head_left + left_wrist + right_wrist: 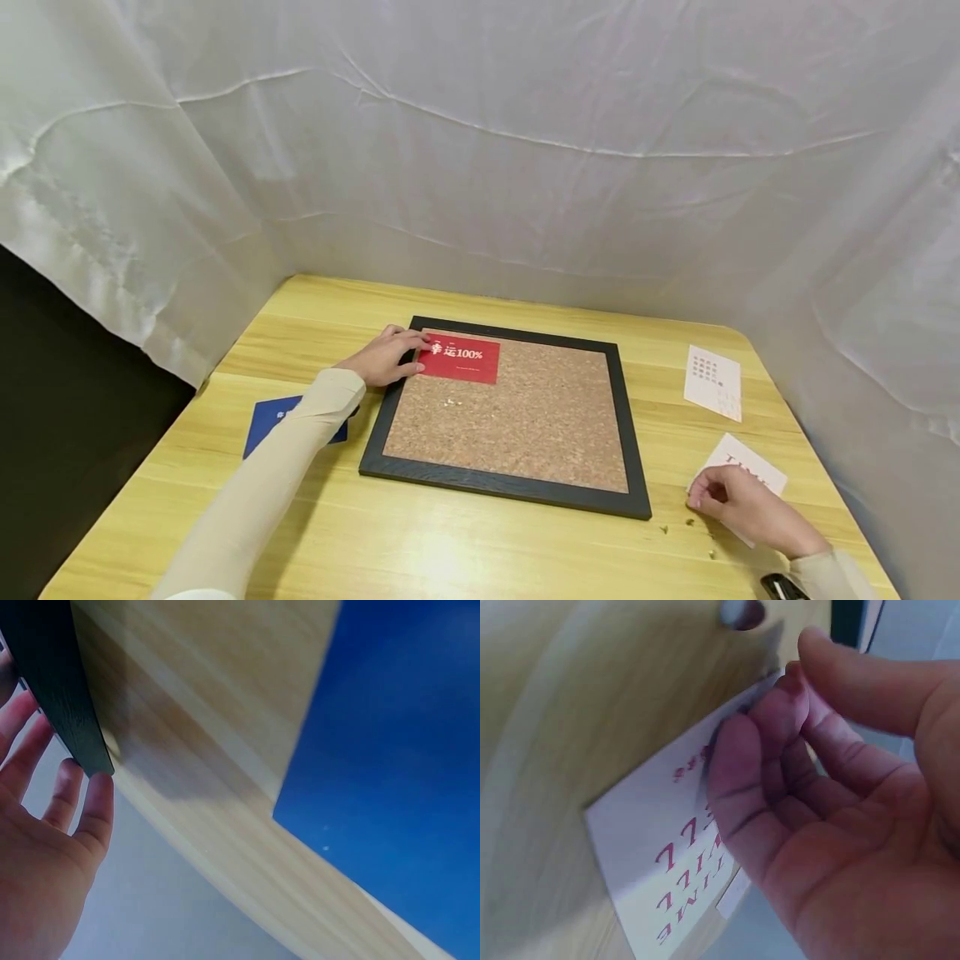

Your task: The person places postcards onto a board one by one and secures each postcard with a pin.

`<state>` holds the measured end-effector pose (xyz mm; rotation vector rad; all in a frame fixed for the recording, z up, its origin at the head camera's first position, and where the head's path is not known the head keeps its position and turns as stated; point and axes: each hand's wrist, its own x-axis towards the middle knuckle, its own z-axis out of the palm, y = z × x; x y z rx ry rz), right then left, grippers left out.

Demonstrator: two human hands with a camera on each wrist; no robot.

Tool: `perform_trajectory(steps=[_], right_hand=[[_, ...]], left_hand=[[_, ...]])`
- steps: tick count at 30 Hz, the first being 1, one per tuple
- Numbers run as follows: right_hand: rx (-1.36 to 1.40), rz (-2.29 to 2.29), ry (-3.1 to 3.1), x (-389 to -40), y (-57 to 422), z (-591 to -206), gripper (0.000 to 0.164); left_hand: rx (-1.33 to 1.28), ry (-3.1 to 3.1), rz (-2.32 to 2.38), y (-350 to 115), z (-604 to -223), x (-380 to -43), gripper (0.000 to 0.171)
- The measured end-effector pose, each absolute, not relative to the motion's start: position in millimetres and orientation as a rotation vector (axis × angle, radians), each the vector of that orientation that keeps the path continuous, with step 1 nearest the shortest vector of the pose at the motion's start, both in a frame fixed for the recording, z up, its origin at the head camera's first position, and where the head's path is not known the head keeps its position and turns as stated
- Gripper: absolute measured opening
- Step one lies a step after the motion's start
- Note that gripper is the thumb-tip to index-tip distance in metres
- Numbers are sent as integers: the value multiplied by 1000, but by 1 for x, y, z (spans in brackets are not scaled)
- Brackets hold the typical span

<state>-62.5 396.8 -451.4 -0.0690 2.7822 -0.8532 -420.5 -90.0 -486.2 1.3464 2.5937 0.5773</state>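
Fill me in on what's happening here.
A person is working at a cork board. The left grip rests across the left side of its black frame, touching a red card in the board's upper left corner. The right grip is over a white card marked TIME, near small gold-coloured bits; whether it holds one can't be made out. A blue card lies left of the board, another white card right.

A red card (459, 365) is printed in white, and speckled tan cork (517, 425) is bordered by a black frame (502, 483). The yellow table (360, 529) is streaked with wood grain; a blue card (267, 423) is marked in white, and a white card (649, 821) is lettered in red.
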Motion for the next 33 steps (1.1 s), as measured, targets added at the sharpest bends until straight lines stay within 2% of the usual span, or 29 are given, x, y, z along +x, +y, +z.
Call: perform_trajectory(steps=[9,14,20,33], right_hand=[[-136,-847,2815,-56,385,-453,17],[-151,-802,2832,-60,379,-453,10],[-144,-713,2838,-62,378,-452,14],[38,-732,2868,-68,370,-443,11]], left_hand=[[1352,2613,604,-94,-487,-420,46],[1356,2618,607,-92,-486,-419,46],[1354,2607,615,-90,-486,-417,45],[1339,2601,577,-89,-485,-418,47]])
